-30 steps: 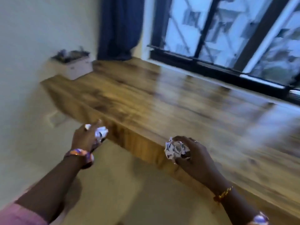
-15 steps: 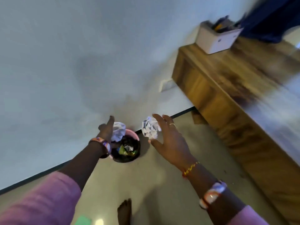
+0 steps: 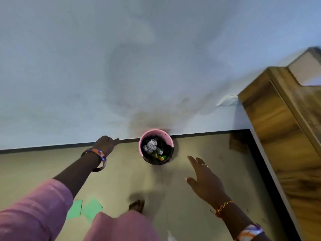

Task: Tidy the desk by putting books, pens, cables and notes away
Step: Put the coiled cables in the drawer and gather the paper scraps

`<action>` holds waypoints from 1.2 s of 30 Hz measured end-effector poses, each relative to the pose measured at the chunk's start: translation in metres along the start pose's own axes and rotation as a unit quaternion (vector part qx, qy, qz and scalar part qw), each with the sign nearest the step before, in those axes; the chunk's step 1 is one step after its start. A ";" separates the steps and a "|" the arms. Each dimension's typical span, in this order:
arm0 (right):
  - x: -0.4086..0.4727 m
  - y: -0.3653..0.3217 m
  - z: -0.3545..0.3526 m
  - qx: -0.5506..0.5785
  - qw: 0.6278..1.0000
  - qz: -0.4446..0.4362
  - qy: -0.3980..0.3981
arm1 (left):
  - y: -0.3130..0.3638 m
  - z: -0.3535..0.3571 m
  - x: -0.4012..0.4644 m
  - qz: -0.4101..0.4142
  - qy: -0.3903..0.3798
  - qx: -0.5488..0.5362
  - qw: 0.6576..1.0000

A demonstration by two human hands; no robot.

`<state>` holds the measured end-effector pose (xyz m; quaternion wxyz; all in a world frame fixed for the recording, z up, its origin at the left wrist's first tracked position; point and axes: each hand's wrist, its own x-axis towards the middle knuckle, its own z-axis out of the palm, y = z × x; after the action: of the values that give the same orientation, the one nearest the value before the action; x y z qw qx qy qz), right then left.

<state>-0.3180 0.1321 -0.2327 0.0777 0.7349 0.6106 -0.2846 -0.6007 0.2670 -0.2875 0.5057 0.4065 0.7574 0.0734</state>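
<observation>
- Head view looks down at a pale floor (image 3: 121,180) where it meets a light wall (image 3: 121,66), with a dark skirting strip along the join.
- A pink bin (image 3: 156,147) with a black liner stands on the floor against the wall, near the middle of the scene.
- Inside the bin lies a crumpled ball of paper (image 3: 150,146) on top of other rubbish, with yellow and green scraps just to its right.
- The left hand (image 3: 105,145) is stretched out to the left of the bin, near the skirting, apart from the rim; its fingers point toward the wall and hold nothing, though how far they are spread is hard to tell.
- A patterned bangle (image 3: 97,159) sits on the left wrist, and a pink sleeve (image 3: 34,211) covers the arm nearer the camera.
- The right hand (image 3: 205,181) hovers to the right of the bin and nearer the camera, fingers straight and spread wide, holding nothing; a ring shows on one finger.
- A gold and red thread bracelet (image 3: 224,206) circles the right wrist.
- Two green notes (image 3: 85,209) lie flat on the floor at the near left, side by side.
- A bare foot (image 3: 137,206) stands on the floor between the notes and the right arm.
- The wooden worktop (image 3: 286,136) fills the right edge, and a white box (image 3: 307,70) sits on its far corner.
</observation>
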 end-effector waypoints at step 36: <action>0.037 -0.216 0.550 0.074 0.936 -0.077 -0.335 | -0.557 -0.035 0.158 -0.083 -0.025 0.300 0.950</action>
<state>-0.6961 -0.0379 -0.6552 0.2007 0.5513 0.5811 -0.5639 -0.9563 0.0197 -0.6735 0.3832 0.4771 0.7627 -0.2094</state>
